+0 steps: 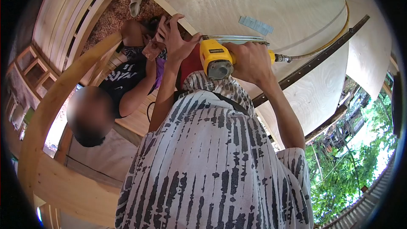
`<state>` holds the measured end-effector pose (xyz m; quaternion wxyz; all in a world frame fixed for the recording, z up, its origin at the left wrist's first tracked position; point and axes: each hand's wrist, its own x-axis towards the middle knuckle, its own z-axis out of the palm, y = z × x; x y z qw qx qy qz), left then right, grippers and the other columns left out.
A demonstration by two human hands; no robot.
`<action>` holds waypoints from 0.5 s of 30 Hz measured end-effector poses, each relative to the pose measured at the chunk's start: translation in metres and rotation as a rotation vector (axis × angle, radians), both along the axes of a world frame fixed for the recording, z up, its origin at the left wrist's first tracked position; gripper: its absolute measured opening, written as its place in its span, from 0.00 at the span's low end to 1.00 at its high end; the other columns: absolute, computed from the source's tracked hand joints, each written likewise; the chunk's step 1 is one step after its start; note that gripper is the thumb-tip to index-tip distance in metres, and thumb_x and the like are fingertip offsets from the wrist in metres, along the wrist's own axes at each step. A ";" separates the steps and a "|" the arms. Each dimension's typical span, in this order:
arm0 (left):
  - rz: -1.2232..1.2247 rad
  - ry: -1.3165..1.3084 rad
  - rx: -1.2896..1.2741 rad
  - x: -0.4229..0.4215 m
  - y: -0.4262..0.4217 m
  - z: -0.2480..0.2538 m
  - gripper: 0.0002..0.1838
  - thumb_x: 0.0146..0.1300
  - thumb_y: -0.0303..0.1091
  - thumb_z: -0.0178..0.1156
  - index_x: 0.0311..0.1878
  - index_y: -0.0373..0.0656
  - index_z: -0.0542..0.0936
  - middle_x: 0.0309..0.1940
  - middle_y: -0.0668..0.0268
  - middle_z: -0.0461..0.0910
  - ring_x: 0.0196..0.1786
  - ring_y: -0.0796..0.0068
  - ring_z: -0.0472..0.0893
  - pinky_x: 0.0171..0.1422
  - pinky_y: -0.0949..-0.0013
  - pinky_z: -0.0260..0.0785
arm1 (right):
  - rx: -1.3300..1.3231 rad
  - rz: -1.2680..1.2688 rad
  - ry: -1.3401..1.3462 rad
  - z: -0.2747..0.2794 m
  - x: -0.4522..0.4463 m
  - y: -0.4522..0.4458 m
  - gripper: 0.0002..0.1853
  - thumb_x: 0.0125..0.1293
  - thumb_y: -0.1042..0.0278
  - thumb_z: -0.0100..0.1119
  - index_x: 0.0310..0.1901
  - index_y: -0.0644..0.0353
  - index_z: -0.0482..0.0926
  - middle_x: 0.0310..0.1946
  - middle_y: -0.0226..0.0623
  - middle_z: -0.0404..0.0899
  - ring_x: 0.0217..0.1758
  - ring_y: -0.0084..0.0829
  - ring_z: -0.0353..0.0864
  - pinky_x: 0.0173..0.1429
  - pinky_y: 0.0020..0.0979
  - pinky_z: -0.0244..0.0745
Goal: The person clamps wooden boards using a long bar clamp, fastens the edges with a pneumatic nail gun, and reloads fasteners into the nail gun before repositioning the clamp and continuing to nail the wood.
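Clearly, the yellow nail gun (217, 59) sat in the right hand (250, 63), whose fingers were wrapped around its grip. The tool's head lay at nine o'clock from that hand, its hose (316, 54) leaving towards three, and its silver magazine ran along the same nine-to-three line. Just beyond the head, at ten o'clock, the left hand (174, 42) was raised with fingers spread, seemingly empty, beside the wooden panel's (237, 0) edge; contact couldn't be told.
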<state>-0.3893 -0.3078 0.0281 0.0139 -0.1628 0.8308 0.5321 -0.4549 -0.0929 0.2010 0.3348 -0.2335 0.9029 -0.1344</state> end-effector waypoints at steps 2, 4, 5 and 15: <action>-0.003 0.013 -0.076 0.002 0.001 0.007 0.47 0.51 0.41 0.85 0.72 0.56 0.68 0.76 0.47 0.55 0.84 0.41 0.51 0.81 0.40 0.56 | -0.015 0.011 0.029 0.001 0.000 -0.001 0.26 0.50 0.60 0.77 0.55 0.47 0.92 0.31 0.44 0.90 0.33 0.46 0.90 0.41 0.44 0.83; -0.005 0.027 -0.155 0.001 0.001 0.013 0.46 0.52 0.42 0.85 0.72 0.56 0.68 0.76 0.48 0.55 0.84 0.41 0.51 0.81 0.40 0.56 | -0.033 0.022 0.059 0.001 0.000 -0.002 0.26 0.49 0.62 0.76 0.54 0.47 0.93 0.30 0.43 0.90 0.30 0.44 0.90 0.39 0.41 0.84; -0.013 0.027 -0.161 0.001 0.000 0.014 0.46 0.52 0.43 0.85 0.72 0.56 0.68 0.76 0.48 0.56 0.85 0.41 0.50 0.81 0.40 0.56 | -0.034 0.024 0.066 0.001 0.001 -0.002 0.26 0.49 0.61 0.76 0.54 0.47 0.93 0.30 0.43 0.90 0.31 0.44 0.90 0.39 0.42 0.84; 0.004 0.098 -0.133 0.007 -0.006 0.008 0.40 0.57 0.41 0.81 0.71 0.52 0.72 0.75 0.49 0.61 0.78 0.45 0.60 0.79 0.44 0.59 | 0.057 -0.005 -0.002 0.006 -0.001 -0.008 0.24 0.52 0.53 0.81 0.52 0.48 0.92 0.36 0.44 0.92 0.38 0.48 0.91 0.45 0.46 0.84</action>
